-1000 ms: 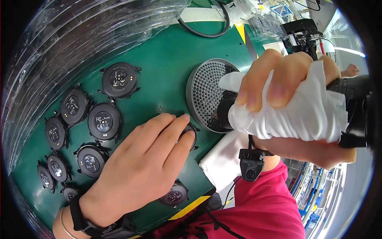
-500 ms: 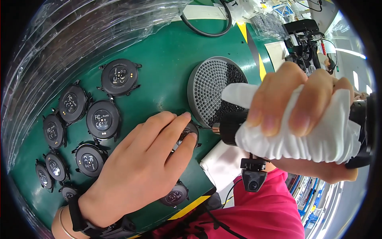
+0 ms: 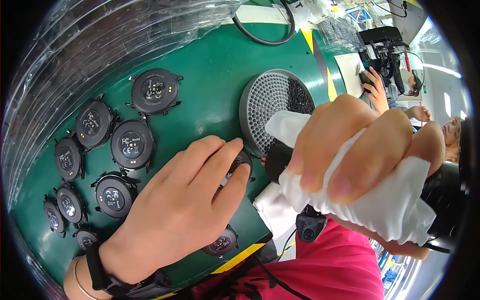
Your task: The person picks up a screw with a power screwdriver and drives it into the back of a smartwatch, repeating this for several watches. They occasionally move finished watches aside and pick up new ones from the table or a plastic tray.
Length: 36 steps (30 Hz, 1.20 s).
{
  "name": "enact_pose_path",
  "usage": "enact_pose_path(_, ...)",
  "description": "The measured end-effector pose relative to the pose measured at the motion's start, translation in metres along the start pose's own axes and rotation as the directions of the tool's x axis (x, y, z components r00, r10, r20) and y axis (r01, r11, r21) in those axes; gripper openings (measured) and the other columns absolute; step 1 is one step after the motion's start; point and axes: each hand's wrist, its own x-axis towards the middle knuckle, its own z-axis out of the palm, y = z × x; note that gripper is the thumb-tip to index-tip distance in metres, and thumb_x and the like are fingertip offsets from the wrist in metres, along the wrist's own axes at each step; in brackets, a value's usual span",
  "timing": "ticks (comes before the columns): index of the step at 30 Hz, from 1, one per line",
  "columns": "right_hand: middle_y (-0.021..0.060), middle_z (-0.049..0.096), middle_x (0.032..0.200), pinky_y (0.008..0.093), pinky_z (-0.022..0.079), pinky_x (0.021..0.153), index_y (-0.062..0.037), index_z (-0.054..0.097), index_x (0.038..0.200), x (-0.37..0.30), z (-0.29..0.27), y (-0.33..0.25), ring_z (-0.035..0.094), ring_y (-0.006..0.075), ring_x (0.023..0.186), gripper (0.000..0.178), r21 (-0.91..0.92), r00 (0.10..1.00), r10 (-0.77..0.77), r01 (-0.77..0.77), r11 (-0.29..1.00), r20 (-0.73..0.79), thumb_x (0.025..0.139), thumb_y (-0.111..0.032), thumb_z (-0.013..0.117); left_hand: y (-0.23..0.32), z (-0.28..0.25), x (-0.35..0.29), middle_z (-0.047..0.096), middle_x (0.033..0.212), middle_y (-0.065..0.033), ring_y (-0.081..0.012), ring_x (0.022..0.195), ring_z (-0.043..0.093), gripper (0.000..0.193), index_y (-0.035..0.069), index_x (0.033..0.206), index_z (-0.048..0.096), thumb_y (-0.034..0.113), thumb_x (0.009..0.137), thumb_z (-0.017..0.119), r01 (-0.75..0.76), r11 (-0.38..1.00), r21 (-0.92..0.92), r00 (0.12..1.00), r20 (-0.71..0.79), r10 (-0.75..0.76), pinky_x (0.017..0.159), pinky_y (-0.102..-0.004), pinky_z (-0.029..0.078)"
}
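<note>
So the left hand (image 3: 182, 207) has its fingers closed over a black watch (image 3: 243, 158) on the green tabletop (image 3: 212, 65), just beside the round grey dish (image 3: 261, 101), probably so it can't slide around with the tip of a black screwdriver (image 3: 277, 162) right at its edge (can't tell if they're touching tbh). The right hand (image 3: 382, 150) has its fingers wrapped around that screwdriver through a white cloth (image 3: 385, 215), maybe for comfort. Most other watches (image 3: 155, 91) lie backs-up off left, which I guess leaves elbow room.
</note>
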Motion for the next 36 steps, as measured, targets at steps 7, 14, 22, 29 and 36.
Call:
enact_pose_path(7, 0.0156, 0.057, 0.100, 0.0332, 0.052, 0.054, 0.0024, 0.043, 0.128, 0.004, 0.013, 0.010, 0.057, 0.0267, 0.073, 0.093, 0.030, 1.000, -0.014, 0.014, 0.999, -0.010, 0.083, -0.076, 0.063, 0.001, 0.001, 0.002, 0.062, 0.120, -0.0160, -0.0361, 0.108, 0.060, 0.033, 0.001, 0.104, 0.067, 0.003, 0.072, 0.073, 0.013, 1.000, -0.017, 1.000, -0.008, -0.013, 0.088, -0.0423, 0.055)
enact_pose_path(14, 0.0166, 0.057, 0.100, 0.0339, 0.052, 0.055, 0.0023, 0.043, 0.128, 0.009, -0.003, 0.023, 0.058, 0.0280, 0.074, 0.094, 0.052, 0.999, -0.018, 0.020, 0.998, -0.037, 0.082, -0.076, 0.064, 0.003, -0.005, -0.001, 0.057, 0.131, -0.0160, -0.0370, 0.108, 0.057, 0.051, 0.006, 0.117, 0.066, 0.007, 0.068, 0.080, 0.106, 0.994, 0.027, 0.992, 0.073, -0.107, 0.091, -0.0463, 0.049)
enact_pose_path(22, 0.0153, 0.056, 0.101, 0.0344, 0.053, 0.057, 0.0013, 0.043, 0.126, 0.004, -0.010, 0.002, 0.058, 0.0280, 0.075, 0.089, 0.011, 0.999, 0.031, -0.031, 0.999, -0.029, 0.083, -0.074, 0.064, 0.003, -0.006, 0.000, 0.055, 0.134, -0.0155, -0.0361, 0.107, 0.056, 0.055, 0.007, 0.122, 0.064, 0.008, 0.069, 0.080, 0.134, 0.991, 0.032, 0.988, 0.071, -0.136, 0.088, -0.0471, 0.045)
enact_pose_path(29, 0.0132, 0.056, 0.102, 0.0349, 0.053, 0.058, -0.0001, 0.043, 0.123, 0.008, -0.012, -0.011, 0.057, 0.0275, 0.076, 0.083, -0.037, 0.995, 0.097, -0.096, 0.995, 0.017, 0.086, -0.070, 0.066, 0.003, -0.006, 0.000, 0.056, 0.134, -0.0153, -0.0359, 0.107, 0.056, 0.055, 0.006, 0.122, 0.064, 0.009, 0.070, 0.080, 0.119, 0.992, 0.031, 0.991, 0.064, -0.121, 0.086, -0.0467, 0.045)
enact_pose_path(36, 0.0111, 0.055, 0.103, 0.0354, 0.054, 0.060, -0.0015, 0.043, 0.120, 0.011, -0.012, -0.020, 0.057, 0.0269, 0.077, 0.076, -0.080, 0.985, 0.160, -0.155, 0.985, 0.066, 0.088, -0.066, 0.067, 0.001, -0.004, -0.001, 0.056, 0.133, -0.0155, -0.0356, 0.105, 0.056, 0.054, 0.005, 0.122, 0.064, 0.010, 0.070, 0.080, 0.107, 0.993, 0.039, 0.993, 0.052, -0.109, 0.084, -0.0459, 0.045)
